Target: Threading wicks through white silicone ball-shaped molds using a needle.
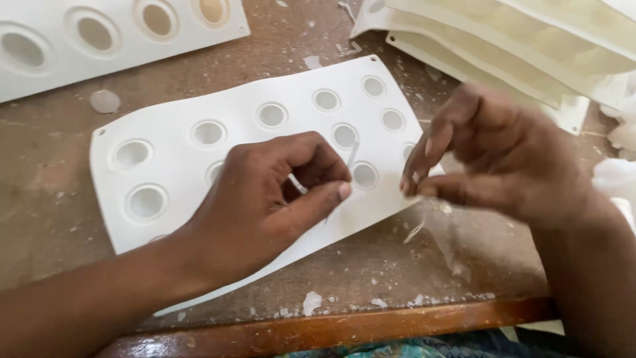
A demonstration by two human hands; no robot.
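Left hand: my left hand (pixel 265 199) rests on the white mold (pixel 245 152). My thumb and first finger are pinched on a thin wick (pixel 352 156).
Right hand: my right hand (pixel 490 159) is up off the table, just beside my left hand. The fingertips (pixel 412 180) are close together. It looks blurry, so I cannot tell if they hold anything.
Mold: it is flat and white, with round holes in rows. It lies under my left hand, and its near corner reaches under my right fingers.
Wick: it pokes up from my left fingers, over a hole in the mold.
Table (pixel 59 192): brown wood, with white wax bits (pixel 311 302) near my hands.
Other mold (pixel 99 33): past my left hand, at the far edge.
Stack of molds (pixel 530 46): past my right hand.
Wax disc (pixel 105 101): small and round, beyond my left hand, between the two molds.
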